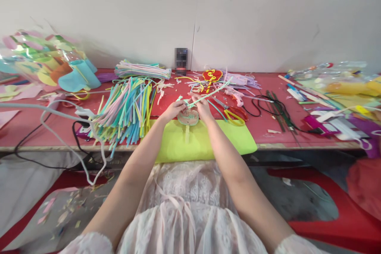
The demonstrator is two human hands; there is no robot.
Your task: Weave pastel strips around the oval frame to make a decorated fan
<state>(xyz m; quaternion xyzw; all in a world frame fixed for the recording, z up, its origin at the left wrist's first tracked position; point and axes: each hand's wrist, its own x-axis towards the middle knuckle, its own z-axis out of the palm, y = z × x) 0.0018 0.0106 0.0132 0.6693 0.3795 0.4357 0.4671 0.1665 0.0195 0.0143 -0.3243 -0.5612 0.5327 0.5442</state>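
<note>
Over a lime-green sheet (175, 147) at the table's front edge, both hands are working close together. My left hand (175, 109) pinches one end of a pale green pipe cleaner (218, 88). The fingers of my right hand (203, 107) close on the same stem, and its free length points up to the right. Just below the fingertips is a round disc (188, 118) edged in pale green, with a pale stick (187, 134) reaching down from it; its fine detail is blurred. Behind my hands lies a red and yellow round ornament (212, 75) with a twisted yellow stem.
A big heap of pastel pipe cleaners (126, 107) lies left, another bundle (143, 70) behind it. At right are yellow-handled scissors (235, 117), red-handled pliers (239, 112), a pink glue gun (235, 96) and black cable (258, 105). A white cable (101, 154) hangs over the left edge.
</note>
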